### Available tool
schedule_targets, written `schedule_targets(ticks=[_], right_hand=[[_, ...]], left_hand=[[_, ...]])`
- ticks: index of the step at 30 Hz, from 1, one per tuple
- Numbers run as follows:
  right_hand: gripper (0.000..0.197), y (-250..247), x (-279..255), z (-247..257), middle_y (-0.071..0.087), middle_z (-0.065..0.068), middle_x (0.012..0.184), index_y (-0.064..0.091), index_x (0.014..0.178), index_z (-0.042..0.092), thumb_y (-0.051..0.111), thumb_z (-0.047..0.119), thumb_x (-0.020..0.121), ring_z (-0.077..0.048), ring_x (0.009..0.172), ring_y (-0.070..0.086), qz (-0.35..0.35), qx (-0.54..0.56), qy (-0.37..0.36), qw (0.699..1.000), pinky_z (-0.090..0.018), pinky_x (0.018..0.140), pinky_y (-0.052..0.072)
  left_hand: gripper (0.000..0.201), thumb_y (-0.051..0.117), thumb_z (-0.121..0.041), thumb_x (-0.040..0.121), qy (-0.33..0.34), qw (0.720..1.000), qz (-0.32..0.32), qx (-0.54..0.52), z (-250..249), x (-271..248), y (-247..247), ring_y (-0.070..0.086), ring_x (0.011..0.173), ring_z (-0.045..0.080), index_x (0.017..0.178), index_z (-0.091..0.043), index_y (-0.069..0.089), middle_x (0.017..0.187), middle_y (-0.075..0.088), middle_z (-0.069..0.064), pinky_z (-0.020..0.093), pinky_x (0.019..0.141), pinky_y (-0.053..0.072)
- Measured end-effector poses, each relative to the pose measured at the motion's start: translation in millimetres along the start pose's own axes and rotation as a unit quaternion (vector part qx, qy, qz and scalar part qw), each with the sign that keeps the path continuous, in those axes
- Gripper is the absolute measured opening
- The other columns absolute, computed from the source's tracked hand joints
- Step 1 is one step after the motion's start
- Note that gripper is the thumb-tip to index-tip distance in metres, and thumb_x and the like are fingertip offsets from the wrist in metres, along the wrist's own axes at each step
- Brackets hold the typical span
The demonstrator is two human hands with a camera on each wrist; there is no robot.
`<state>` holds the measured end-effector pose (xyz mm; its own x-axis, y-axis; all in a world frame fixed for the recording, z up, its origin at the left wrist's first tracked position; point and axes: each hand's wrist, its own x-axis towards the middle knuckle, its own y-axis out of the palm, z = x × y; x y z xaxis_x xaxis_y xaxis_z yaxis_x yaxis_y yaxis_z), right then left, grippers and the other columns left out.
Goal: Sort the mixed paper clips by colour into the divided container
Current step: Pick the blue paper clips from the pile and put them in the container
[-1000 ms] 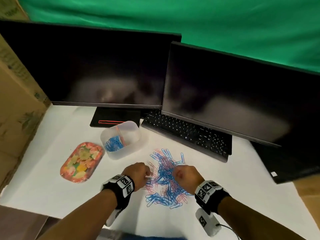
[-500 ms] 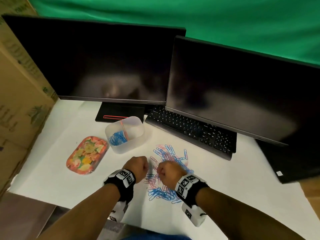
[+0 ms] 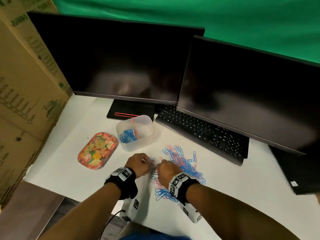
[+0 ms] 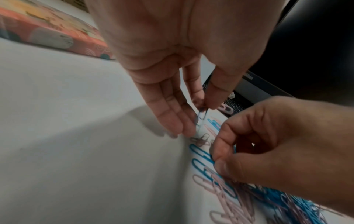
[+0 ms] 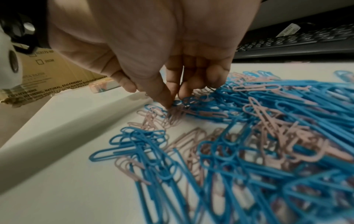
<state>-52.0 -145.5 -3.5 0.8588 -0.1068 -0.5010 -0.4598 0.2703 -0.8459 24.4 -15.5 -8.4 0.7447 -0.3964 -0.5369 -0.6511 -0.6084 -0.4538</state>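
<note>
Right hand (image 3: 166,168) has shifted left, meeting left hand (image 3: 138,162); both fingers (image 4: 198,97) pinch paper clips (image 5: 249,136) at pile edge for sorting.

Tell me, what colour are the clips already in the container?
Blue clips, in the container's left compartment; head view shows it best.

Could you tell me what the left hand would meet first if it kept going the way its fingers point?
Probably the loose clips on the white tabletop just under the left hand.
</note>
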Motion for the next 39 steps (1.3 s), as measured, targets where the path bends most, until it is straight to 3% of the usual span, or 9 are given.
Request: schedule_targets(ticks=[4, 10, 17, 24, 27, 29, 31, 36, 39], right_hand=[[0.032, -3, 0, 1, 0.056, -0.012, 0.12, 0.058, 0.116, 0.014, 0.054, 0.003, 0.086, -0.033, 0.111, 0.057, 0.003, 0.043, -0.022, 0.999, -0.039, 0.093, 0.05], [0.039, -1, 1, 4, 0.058, -0.012, 0.122, 0.054, 0.122, 0.013, 0.055, 0.002, 0.085, -0.033, 0.113, 0.058, 0.005, 0.082, -0.019, 0.996, -0.038, 0.094, 0.05], [0.038, 2, 0, -7, 0.056, -0.013, 0.124, 0.056, 0.123, 0.01, 0.058, 0.005, 0.086, -0.031, 0.116, 0.056, 0.011, 0.063, -0.009, 0.998, -0.037, 0.098, 0.048], [0.017, -1, -17, -46, 0.06, -0.006, 0.099, 0.068, 0.095, 0.01, 0.054, 0.014, 0.085, -0.023, 0.095, 0.059, -0.086, 0.203, -0.031, 0.975, -0.032, 0.085, 0.051], [0.009, -3, -17, -59, 0.064, 0.0, 0.08, 0.067, 0.078, 0.015, 0.06, 0.011, 0.082, -0.017, 0.076, 0.062, -0.114, 0.313, 0.001, 0.943, -0.028, 0.072, 0.054], [0.017, -6, -18, -64, 0.066, 0.001, 0.074, 0.063, 0.071, 0.022, 0.064, 0.009, 0.081, -0.014, 0.07, 0.061, -0.118, 0.391, 0.033, 0.912, -0.023, 0.068, 0.052], [0.023, -8, -20, -67, 0.062, 0.0, 0.069, 0.061, 0.069, 0.024, 0.066, 0.004, 0.079, -0.014, 0.063, 0.057, -0.126, 0.454, 0.048, 0.881, -0.025, 0.065, 0.049], [0.032, -11, -25, -70, 0.054, -0.005, 0.064, 0.061, 0.101, 0.013, 0.05, -0.011, 0.083, -0.02, 0.052, 0.054, -0.061, 0.603, 0.046, 0.794, -0.031, 0.055, 0.051], [0.029, -13, -33, -71, 0.049, -0.009, 0.065, 0.06, 0.093, 0.004, 0.039, -0.013, 0.083, -0.021, 0.049, 0.051, -0.016, 0.676, 0.063, 0.734, -0.03, 0.05, 0.051]], left_hand=[[0.009, 0.066, -0.021, 0.078, 0.007, 1.0, 0.003, -0.007, 1, 3, -2, 0.07, 0.07, 0.028, 0.071, -0.017, 0.071, 0.068, 0.073, 0.006, 0.037, 0.072, 0.06], [0.008, 0.071, -0.017, 0.056, 0.019, 0.998, -0.007, -0.06, -2, 3, -5, 0.061, 0.056, 0.016, 0.063, -0.019, 0.066, 0.061, 0.068, 0.001, 0.04, 0.072, 0.058], [0.004, 0.073, -0.019, 0.066, 0.029, 0.995, 0.001, -0.101, -6, 1, -5, 0.061, 0.062, 0.019, 0.065, -0.016, 0.072, 0.066, 0.069, 0.008, 0.038, 0.071, 0.057], [0.013, 0.07, -0.017, 0.077, 0.033, 0.995, -0.025, -0.094, -1, 5, -7, 0.065, 0.061, 0.017, 0.065, -0.02, 0.075, 0.063, 0.072, 0.0, 0.032, 0.075, 0.056], [0.011, 0.066, -0.018, 0.068, 0.021, 0.991, -0.049, -0.122, -8, 5, -6, 0.067, 0.064, 0.026, 0.063, -0.008, 0.068, 0.066, 0.072, 0.008, 0.04, 0.075, 0.057], [0.017, 0.062, -0.008, 0.077, 0.015, 0.984, -0.047, -0.171, -15, 4, -2, 0.066, 0.064, 0.03, 0.065, 0.003, 0.059, 0.073, 0.072, 0.019, 0.042, 0.069, 0.056], [0.02, 0.055, 0.002, 0.086, 0.009, 0.974, -0.034, -0.224, -21, 4, 2, 0.069, 0.064, 0.03, 0.066, 0.0, 0.05, 0.078, 0.07, 0.024, 0.034, 0.06, 0.055], [0.018, 0.056, 0.007, 0.087, -0.026, 0.956, 0.057, -0.288, -25, -1, 12, 0.065, 0.054, 0.027, 0.079, -0.005, 0.046, 0.069, 0.063, 0.02, 0.031, 0.052, 0.056], [0.015, 0.055, 0.008, 0.088, -0.022, 0.965, 0.097, -0.245, -18, -5, 18, 0.058, 0.054, 0.023, 0.09, -0.006, 0.05, 0.072, 0.062, 0.017, 0.031, 0.054, 0.054]])
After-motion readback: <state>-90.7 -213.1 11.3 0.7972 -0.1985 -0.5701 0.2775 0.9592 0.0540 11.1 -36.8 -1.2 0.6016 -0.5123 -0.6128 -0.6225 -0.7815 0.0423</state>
